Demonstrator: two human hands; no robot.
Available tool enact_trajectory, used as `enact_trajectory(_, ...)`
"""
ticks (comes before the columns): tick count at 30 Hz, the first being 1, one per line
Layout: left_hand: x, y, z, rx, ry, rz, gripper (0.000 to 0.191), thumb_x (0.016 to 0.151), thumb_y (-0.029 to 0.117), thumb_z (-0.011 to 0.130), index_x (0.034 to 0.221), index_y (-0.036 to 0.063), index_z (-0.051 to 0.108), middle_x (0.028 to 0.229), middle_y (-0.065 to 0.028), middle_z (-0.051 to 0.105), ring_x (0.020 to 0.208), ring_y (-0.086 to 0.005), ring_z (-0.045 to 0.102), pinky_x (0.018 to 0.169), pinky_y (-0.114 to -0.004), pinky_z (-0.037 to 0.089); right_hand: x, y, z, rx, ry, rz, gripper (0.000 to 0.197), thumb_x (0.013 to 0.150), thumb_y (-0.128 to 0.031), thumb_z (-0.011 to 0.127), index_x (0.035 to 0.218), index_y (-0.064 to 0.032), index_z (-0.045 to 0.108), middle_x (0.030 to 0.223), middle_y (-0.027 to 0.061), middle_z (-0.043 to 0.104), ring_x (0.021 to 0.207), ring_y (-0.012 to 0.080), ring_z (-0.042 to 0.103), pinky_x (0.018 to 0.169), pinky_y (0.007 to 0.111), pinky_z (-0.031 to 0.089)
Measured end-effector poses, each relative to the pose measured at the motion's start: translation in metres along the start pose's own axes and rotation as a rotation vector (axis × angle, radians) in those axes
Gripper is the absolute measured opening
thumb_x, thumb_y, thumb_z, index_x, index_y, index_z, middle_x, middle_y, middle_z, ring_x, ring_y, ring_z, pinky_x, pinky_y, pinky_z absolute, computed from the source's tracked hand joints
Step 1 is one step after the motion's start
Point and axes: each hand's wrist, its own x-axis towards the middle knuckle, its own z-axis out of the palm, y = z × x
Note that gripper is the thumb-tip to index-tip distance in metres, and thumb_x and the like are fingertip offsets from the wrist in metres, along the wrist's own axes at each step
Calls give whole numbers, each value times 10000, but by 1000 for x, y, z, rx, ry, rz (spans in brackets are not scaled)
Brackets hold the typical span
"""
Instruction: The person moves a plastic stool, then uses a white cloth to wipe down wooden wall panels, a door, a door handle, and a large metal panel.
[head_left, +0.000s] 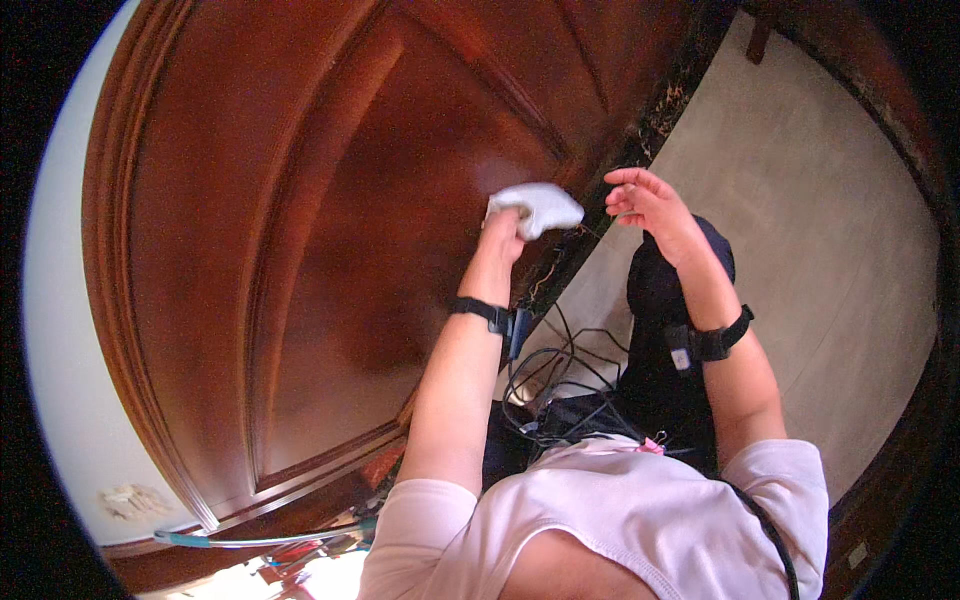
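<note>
A white cloth (541, 206), slightly blurred, is bunched in my left hand (501, 236). That hand is up close to a dark reddish-brown wooden panel (375, 210) with raised mouldings. Whether the cloth touches the wood, I cannot tell. My right hand (646, 201) hovers to the right of the cloth, above my knee, its fingers loosely bent and apart with nothing in them. Black straps with small devices circle both forearms, the left strap (480, 309) and the right strap (724, 341).
A dark, veined stone-like strip (660, 120) runs between the panel and the beige floor (810, 225). Loose black cables (566, 367) hang tangled over my lap. At lower left are a pale wall (64, 360) with a damaged patch (133, 501) and a curved rod with a teal end (262, 538).
</note>
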Motion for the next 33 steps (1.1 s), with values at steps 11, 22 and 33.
enact_trajectory(11,-144,135,5,522,195,789,287,893,83,458,1127,-17,590,1059,-105,628,966,-180,582,842,-316,448,6,7,3,-42,-1,-11,205,944,-150,476,1117,-91,568,894,25,642,840,123,622,697,254,484)
enact_trajectory(22,-131,137,21,1302,115,1416,274,839,15,466,1082,42,591,1257,-105,536,1264,-274,420,1067,-489,289,19,22,1,-71,-39,-28,210,915,-102,450,1095,-93,557,903,15,623,832,116,604,688,263,468)
enact_trajectory(33,-157,135,-28,1877,404,1535,256,797,-6,534,1028,46,631,1149,-67,603,1255,-233,432,1090,-538,249,18,19,8,-158,-37,-30,220,914,-110,447,1103,-92,557,897,13,622,830,120,605,699,268,467)
